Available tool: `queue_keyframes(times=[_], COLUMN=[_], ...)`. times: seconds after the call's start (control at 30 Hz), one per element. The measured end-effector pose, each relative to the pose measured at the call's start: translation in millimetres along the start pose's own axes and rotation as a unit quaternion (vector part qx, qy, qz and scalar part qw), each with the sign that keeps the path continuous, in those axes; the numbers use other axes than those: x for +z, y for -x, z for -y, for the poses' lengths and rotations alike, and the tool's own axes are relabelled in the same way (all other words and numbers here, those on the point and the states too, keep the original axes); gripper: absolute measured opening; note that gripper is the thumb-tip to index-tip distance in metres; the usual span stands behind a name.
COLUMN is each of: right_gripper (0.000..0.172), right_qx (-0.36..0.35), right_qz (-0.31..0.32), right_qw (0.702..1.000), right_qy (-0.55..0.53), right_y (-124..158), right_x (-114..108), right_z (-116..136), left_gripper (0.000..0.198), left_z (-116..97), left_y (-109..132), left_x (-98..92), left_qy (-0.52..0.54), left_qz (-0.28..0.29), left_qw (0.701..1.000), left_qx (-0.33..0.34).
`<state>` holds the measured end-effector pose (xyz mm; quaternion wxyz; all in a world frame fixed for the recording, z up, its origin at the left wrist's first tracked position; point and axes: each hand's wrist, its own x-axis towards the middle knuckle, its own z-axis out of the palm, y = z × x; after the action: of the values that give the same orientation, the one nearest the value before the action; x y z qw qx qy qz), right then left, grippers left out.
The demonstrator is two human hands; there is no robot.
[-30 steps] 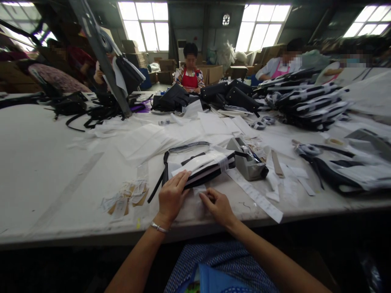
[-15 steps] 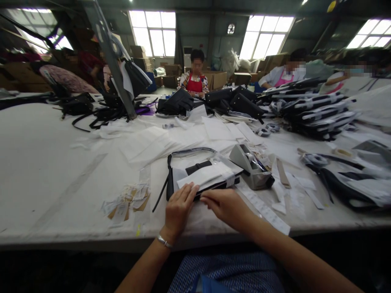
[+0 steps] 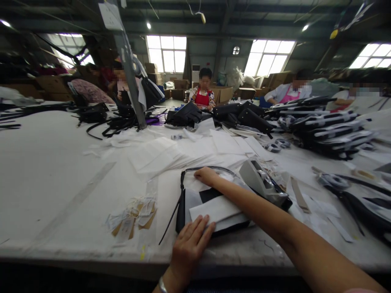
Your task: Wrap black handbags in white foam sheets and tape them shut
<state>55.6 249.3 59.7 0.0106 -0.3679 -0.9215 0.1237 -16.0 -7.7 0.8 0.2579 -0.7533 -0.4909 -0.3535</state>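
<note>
A black handbag [image 3: 180, 215] lies on the table before me, with a folded white paper sheet [image 3: 216, 209] on top. My left hand [image 3: 194, 240] rests palm down on the bag's near edge and the sheet, its fingers stretched out. Across the bag reaches my right hand [image 3: 207, 176], with fingers curled together beside the wrapped strap [image 3: 227, 170] at the far side. What those fingers pinch, if anything, is hidden. Just right of the bag stands a grey tape dispenser [image 3: 259, 183], partly behind my forearm. Several paper tags [image 3: 132, 217] with strings lie left of the bag.
Loose white sheets [image 3: 171, 152] spread beyond the bag. Black bags [image 3: 253, 118] and a stack of wrapped bags [image 3: 332, 126] lie farther back. Another black bag [image 3: 360, 207] is at the right. A metal post [image 3: 132, 77] rises at the left. Several people work across the table.
My right hand has moved from the bag's near edge to its far side by the strap. My left hand stays on the near edge, its fingers flat. The view has tilted up.
</note>
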Motion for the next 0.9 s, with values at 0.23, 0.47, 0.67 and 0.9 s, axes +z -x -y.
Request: queue_keyframes(times=[0.23, 0.47, 0.67, 0.9], right_gripper=[0.039, 0.081, 0.043, 0.034], right_qx=[0.003, 0.004, 0.047, 0.074], right_qz=[0.041, 0.063, -0.004, -0.039], right_qw=[0.999, 0.998, 0.997, 0.986], right_qy=[-0.028, -0.025, -0.059, -0.146], right_y=[6, 48, 30, 11], right_x=[-13, -12, 3, -3], right_z=[-14, -35, -25, -10], left_gripper=[0.039, 0.041, 0.04, 0.036], left_z=[7, -2, 4, -6], left_y=[0, -2, -8, -9], left_x=[-4.0, 1.2, -3.2, -6.9], left_qy=[0.02, 0.026, 0.037, 0.038], left_qz=[0.014, 0.003, 0.013, -0.001], left_qw=[0.999, 1.0, 0.999, 0.998], left_qx=[0.033, 0.002, 0.032, 0.057])
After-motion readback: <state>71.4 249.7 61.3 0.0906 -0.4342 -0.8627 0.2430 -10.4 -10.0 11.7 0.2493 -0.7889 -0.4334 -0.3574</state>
